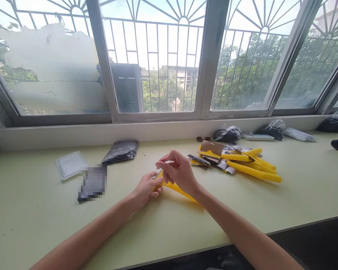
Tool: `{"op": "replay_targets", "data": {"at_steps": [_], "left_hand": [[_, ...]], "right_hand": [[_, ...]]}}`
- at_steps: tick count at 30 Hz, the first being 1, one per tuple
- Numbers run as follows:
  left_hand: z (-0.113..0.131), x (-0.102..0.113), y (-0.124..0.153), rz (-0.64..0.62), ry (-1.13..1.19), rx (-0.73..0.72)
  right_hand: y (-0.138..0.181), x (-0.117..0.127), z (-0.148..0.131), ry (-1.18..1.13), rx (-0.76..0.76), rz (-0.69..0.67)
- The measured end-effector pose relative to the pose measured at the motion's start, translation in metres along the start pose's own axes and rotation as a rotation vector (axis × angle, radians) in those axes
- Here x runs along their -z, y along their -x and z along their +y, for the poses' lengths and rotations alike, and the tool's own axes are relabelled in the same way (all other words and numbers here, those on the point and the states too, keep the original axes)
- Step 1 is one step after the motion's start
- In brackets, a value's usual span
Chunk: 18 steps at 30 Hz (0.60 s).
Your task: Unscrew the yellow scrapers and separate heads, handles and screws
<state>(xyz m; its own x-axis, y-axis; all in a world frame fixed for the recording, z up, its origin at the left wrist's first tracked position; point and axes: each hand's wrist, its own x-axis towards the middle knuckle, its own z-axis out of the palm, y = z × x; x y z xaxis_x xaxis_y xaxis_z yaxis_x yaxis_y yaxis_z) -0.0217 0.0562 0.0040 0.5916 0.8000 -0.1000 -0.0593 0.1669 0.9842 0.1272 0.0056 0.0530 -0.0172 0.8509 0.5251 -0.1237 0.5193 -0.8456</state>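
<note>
— hands first: what do they hold?
— left hand is closed round one end of a long yellow tool, which lies low over the tabletop, near its front middle. right hand sits over that same end, fingers curled, thumb and forefinger pinched together; whether it grips anything i cannot tell.
— and around them?
— a pile of yellow tools lies off to the right, well apart. a black packet and a clear packet lie to the left, farther back.
</note>
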Motion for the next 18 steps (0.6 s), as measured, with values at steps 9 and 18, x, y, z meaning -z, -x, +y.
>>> {"op": "replay_targets", "data": {"at_steps": [9,18], "left_hand": [[0.003,-0.003,0.001,0.018,-0.007,0.012],[0.003,-0.005,0.002,0.043,0.016,0.02]], "right_hand": [[-0.008,0.016,0.004,0.117,0.082,-0.074],[-0.011,0.004,0.003,0.289,0.178,0.088]]}}
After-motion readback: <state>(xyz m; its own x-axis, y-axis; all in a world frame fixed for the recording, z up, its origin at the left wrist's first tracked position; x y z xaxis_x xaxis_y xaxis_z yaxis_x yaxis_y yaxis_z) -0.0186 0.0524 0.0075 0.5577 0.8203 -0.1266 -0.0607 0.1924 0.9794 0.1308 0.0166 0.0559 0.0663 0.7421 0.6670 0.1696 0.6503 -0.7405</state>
